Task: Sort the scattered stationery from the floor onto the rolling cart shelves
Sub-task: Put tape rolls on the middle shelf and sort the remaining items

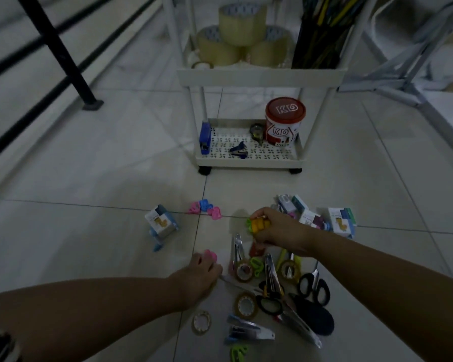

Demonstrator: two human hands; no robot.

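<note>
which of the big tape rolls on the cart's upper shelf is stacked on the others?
The middle roll: it sits raised, resting across the left roll and the right roll, which both lie lower on the shelf.

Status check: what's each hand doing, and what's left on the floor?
Right hand grips yellow clips. Left hand pinches a pink clip. Scissors, tape rolls, staplers on floor. Cart path open.
</note>
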